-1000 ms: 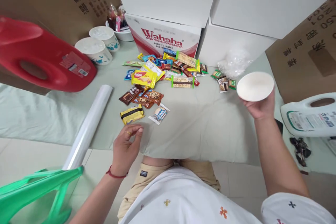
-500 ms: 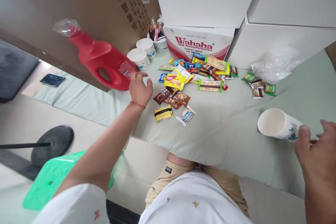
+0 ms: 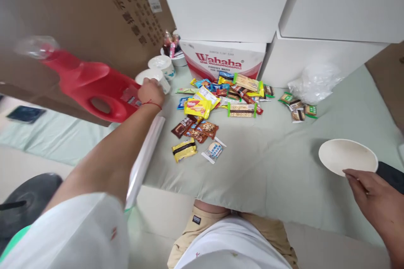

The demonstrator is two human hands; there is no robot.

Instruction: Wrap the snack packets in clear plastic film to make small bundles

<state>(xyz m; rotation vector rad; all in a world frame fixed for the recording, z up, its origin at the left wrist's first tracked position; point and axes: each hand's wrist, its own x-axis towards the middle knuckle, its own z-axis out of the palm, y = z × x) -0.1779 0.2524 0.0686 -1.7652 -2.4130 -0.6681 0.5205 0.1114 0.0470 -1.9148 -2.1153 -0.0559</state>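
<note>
My right hand [image 3: 372, 197] pinches the near rim of a white paper cup [image 3: 344, 155], which tilts with its mouth facing me over the right side of the table. My left hand [image 3: 151, 93] is closed at the near rim of another white paper cup [image 3: 159, 79], its fingertips partly hidden. A second patterned cup [image 3: 161, 65] stands just behind that one. Beside my left wrist is a big red plastic bottle [image 3: 85, 84] with a handle. Wrapped snacks lie between my hands, among them a yellow wafer packet [image 3: 197, 107] and a brown cookie packet [image 3: 206, 128].
A Wahaha carton [image 3: 221, 61] and white boxes [image 3: 221, 4] line the back. A small group of snacks [image 3: 298, 107] lies by a crumpled clear bag [image 3: 315, 82]. A bowl of wrapped items [image 3: 178, 59] sits behind the cups. A clear plastic roll [image 3: 145, 159] lies near the left table edge.
My left hand has moved onto the nearer paper cup and closed there. My right hand has taken hold of the right cup's rim and tipped its mouth towards me. The view has shifted right.
</note>
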